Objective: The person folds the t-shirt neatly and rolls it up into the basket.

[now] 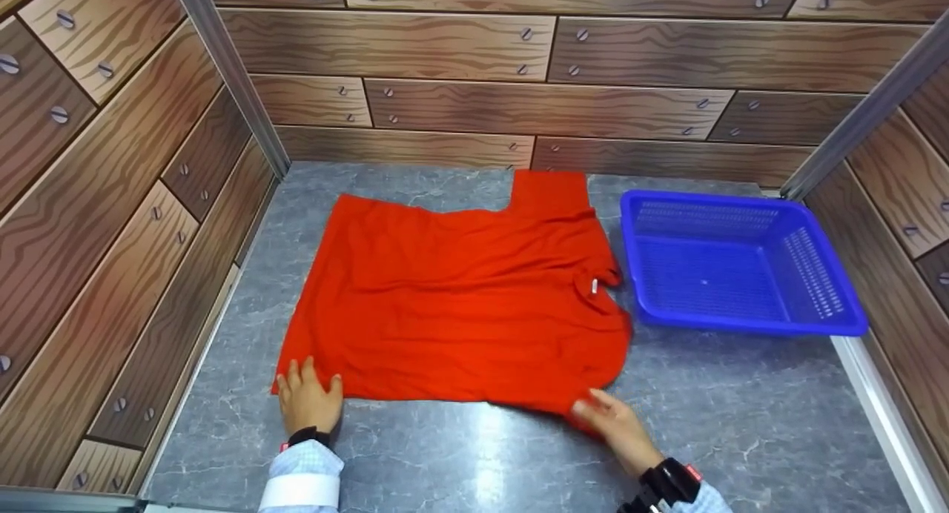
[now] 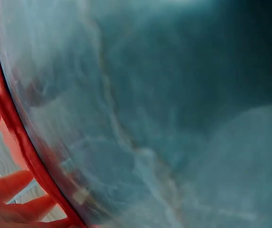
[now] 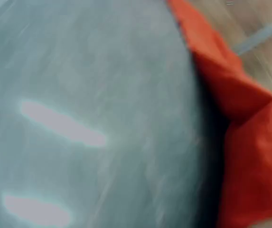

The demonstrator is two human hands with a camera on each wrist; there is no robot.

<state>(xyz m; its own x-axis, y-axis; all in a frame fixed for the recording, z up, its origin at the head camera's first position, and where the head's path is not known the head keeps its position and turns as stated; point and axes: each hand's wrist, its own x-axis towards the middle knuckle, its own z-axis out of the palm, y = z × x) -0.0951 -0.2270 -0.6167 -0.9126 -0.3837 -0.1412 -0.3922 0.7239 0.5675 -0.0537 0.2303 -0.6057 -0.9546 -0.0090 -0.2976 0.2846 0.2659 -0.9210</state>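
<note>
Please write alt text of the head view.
A red T-shirt lies spread on a marbled gray surface, a person's left hand at its near hem corner, the right hand at its near edge; a blue perforated basket stands right.

one red shirt (image 1: 445, 298), one blue basket (image 1: 712, 276), two hand grips (image 1: 310, 403), two dark wristbands (image 1: 669, 482), three wood-print walls (image 1: 460, 50)

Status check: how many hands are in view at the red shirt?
2, both in the head view: the left hand lies at the near left corner of the red shirt; the right hand is at its near edge, toward the blue basket.
</note>
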